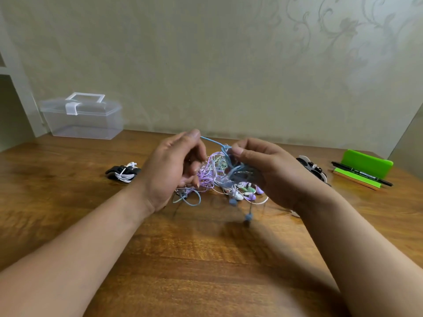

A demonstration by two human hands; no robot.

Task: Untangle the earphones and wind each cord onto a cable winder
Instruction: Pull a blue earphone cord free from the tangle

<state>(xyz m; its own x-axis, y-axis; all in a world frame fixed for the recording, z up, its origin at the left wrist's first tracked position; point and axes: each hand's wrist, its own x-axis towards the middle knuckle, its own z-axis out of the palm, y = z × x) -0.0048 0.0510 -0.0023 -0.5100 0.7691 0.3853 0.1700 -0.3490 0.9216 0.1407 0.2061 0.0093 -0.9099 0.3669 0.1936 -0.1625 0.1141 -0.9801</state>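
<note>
Head view: the left hand pinches a blue cord, which runs taut to the right hand, whose fingers curl round the tangle, partly lifted over the table's middle. Feed the strand out slowly, loosening loops (yanking likely tightens knots). A wound winder lies toward the left edge, spare winders toward the right edge. A clear box sits at the far left corner, against patterned wallpaper.

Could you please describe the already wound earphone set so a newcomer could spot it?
On the wooden table, look in front of the clear plastic box at the back left. There lies a black cable winder wrapped in white cord, neatly wound unlike the loose coloured tangle.
</note>
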